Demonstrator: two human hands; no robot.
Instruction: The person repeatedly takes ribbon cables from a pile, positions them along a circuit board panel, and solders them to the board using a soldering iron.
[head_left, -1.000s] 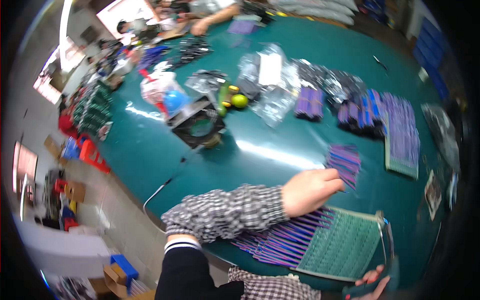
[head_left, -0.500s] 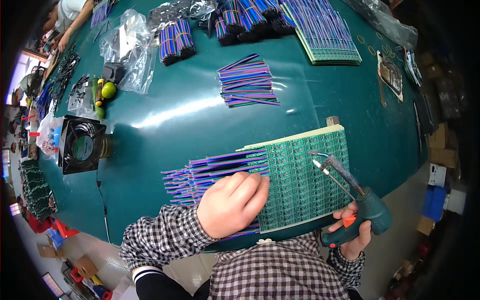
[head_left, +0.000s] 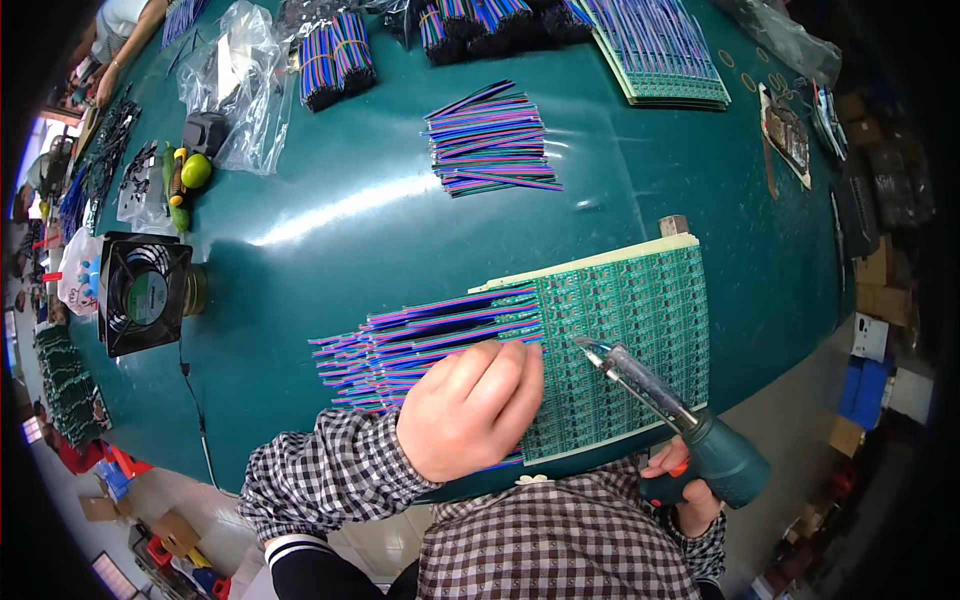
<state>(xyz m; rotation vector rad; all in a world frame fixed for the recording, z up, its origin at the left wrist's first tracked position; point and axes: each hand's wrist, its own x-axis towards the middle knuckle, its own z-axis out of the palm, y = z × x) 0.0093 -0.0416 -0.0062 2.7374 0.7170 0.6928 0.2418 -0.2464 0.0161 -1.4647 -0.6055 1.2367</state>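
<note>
The green table (head_left: 330, 190) carries the work at its near edge. The circuit board panel (head_left: 630, 340) lies flat there, near the person's chest. It looks thin, stiff and light, and probably brittle at the scored lines; judged best held flat by pressing down or by its bare edges, not by the soldered face. The ribbon wires (head_left: 420, 335) fan out from the panel's left edge onto the table. They appear soft, light and springy, and likely to shift unless pinned close to the board.

The left hand (head_left: 470, 410) rests palm down over the wire ends at the panel's left edge, fingers together and curled, pressing the wires. The forearm enters from the lower edge.

The right hand (head_left: 685, 490) sits below the panel's lower right corner, fingers clamped round the handle of the soldering iron (head_left: 665, 405). The iron angles up and left, its tip over the board just right of the left hand.
</note>
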